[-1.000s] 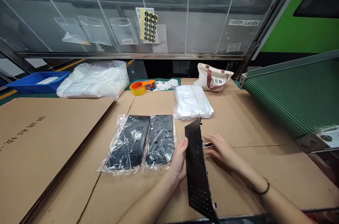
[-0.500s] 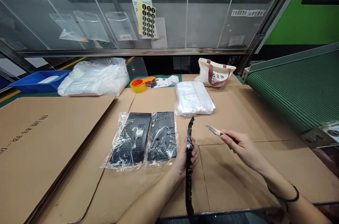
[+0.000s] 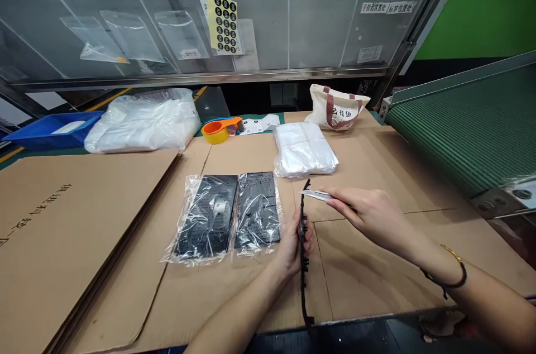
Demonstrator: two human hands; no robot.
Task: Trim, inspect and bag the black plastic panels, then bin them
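Two grasps: left hand (image 3: 292, 243), black panel (image 3: 302, 273) lengthwise away; right hand (image 3: 372, 212), knife (image 3: 317, 195) tip leftward.

Left hand (image 3: 292, 245) was clasped, thumb (image 3: 294, 222) uppermost; right hand (image 3: 372, 210) was pinched closed, back upward. Both forearms (image 3: 240, 309) slanted inward from below.

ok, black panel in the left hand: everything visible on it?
The black panel shows nearly edge-on: thin, slightly bent, apparently plastic, with small tabs along its right side and a top end slanting right. It is upright, unbagged, gripped near its middle by the left hand. The knife in the right hand overlaps its top end; contact is unclear.
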